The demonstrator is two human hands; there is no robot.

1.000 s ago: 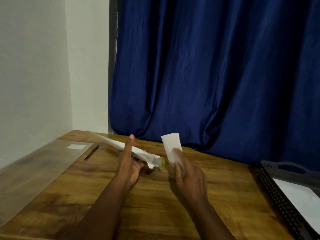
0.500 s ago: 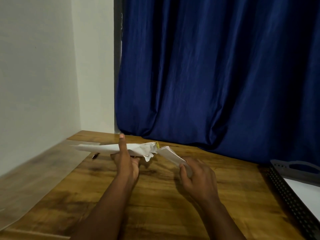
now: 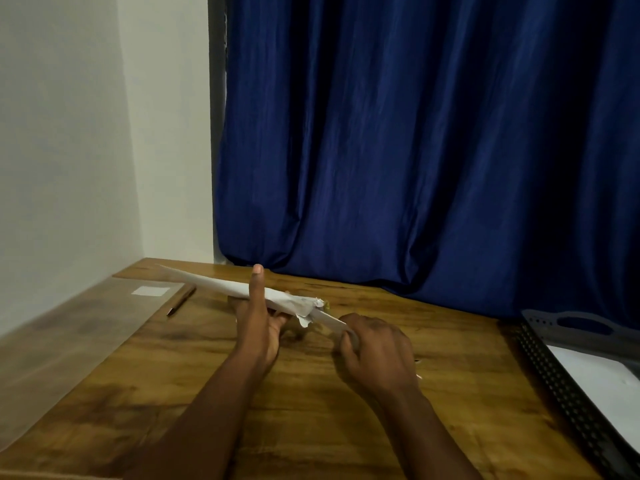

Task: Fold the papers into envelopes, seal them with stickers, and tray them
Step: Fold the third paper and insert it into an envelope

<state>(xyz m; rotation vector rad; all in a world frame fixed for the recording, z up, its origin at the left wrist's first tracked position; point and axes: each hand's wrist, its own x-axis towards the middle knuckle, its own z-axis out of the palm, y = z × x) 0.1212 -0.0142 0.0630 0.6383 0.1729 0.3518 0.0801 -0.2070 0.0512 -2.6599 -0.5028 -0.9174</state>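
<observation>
Left hand (image 3: 258,327) thumb raised, pinching; right hand (image 3: 375,351) curled in grip.

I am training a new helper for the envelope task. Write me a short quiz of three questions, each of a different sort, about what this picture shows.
1. True or false: the left hand holds the long white paper above the wooden table.
2. Which thing lies on the table left of the hands?
A. scissors
B. a dark pen
C. a cup
3. Fill in: the right hand grips a smaller folded ____.

Key:
1. true
2. B
3. paper; the dark tray at the right already holds something white and flat.
</observation>
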